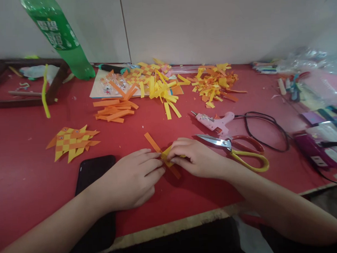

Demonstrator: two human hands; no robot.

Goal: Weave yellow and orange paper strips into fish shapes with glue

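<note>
Orange and yellow paper strips [153, 142] cross each other near the front middle of the red table, held between my two hands. My left hand [137, 175] comes from the left, its fingers bent together and the tips on the left side of the crossing. From the right, my right hand [193, 157] pinches the yellow strip between thumb and fingers. Part of the strips is hidden under the fingertips. Beside my right hand lie scissors [227, 143] with one red and one yellow handle loop. A black phone [95, 169] lies partly under my left forearm.
Woven paper fish [71, 141] lie at left. Behind are orange strips [115, 110], yellow strips [158, 86] and a scrap pile [215, 82]. A pink glue gun [215, 122] with a black cord [267, 119] rests right. A green bottle [63, 41] stands back left.
</note>
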